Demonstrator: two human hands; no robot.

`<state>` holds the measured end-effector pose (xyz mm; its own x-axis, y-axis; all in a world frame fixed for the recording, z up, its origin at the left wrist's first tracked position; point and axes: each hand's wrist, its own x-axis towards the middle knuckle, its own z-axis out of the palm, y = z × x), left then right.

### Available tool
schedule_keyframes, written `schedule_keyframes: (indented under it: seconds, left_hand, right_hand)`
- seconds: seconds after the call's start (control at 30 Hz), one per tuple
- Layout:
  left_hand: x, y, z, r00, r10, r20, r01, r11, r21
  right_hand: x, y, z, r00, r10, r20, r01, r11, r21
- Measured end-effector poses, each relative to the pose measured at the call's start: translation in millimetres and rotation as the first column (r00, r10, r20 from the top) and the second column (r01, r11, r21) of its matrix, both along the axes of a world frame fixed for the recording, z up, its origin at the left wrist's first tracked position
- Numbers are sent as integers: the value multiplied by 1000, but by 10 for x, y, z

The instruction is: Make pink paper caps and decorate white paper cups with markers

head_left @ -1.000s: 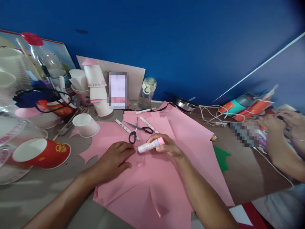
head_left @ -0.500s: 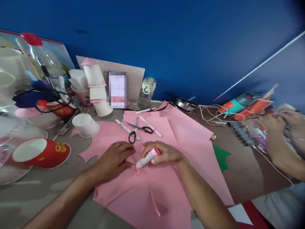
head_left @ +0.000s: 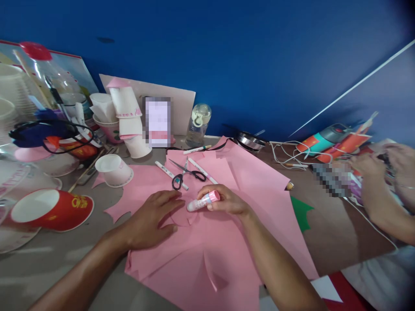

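Note:
In my right hand (head_left: 227, 199) is a glue stick (head_left: 202, 202) with a pink end, held tilted with its whitish tip down at a small piece of pink paper (head_left: 181, 216). My left hand (head_left: 155, 220) lies with its fingers and thumb spread, its fingertips on that small piece. Both hands are over larger sheets of pink paper (head_left: 227, 255), one with a raised fold near the front. Just beyond my hands lie black-handled scissors (head_left: 184, 172), their blades apart, between two white markers (head_left: 171, 175) (head_left: 202, 169).
Paper cups stand at the left, including a red cup (head_left: 53, 209) on its side and a white cup (head_left: 114, 170). Behind are a phone (head_left: 158, 123) and a clear bottle (head_left: 198, 125). Another person's hands (head_left: 372, 168) work at the right beside white cables (head_left: 285, 157).
My right hand has moved the glue stick up and slightly right, tipping it flatter. My left thumb and fingers have spread further apart on the pink paper.

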<state>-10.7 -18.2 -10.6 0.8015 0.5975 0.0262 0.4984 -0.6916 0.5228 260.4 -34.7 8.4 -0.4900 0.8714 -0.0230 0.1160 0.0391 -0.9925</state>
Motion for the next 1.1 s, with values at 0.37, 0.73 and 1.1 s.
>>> schedule_keyframes:
  seconds: [0.37, 0.73, 1.1]
  left_hand:
    - [46, -17, -6, 998, 36, 58, -35, 999, -13]
    - [79, -31, -31, 997, 71, 25, -71, 997, 9]
    - [77, -26, -30, 998, 36, 46, -35, 999, -31]
  right_hand:
    - [-32, -4, 64, 999, 36, -15, -36, 999, -40]
    - [1, -16, 19, 997, -54, -53, 55, 998, 11]
    - [-41, -25, 96, 979, 179, 98, -178, 984, -18]
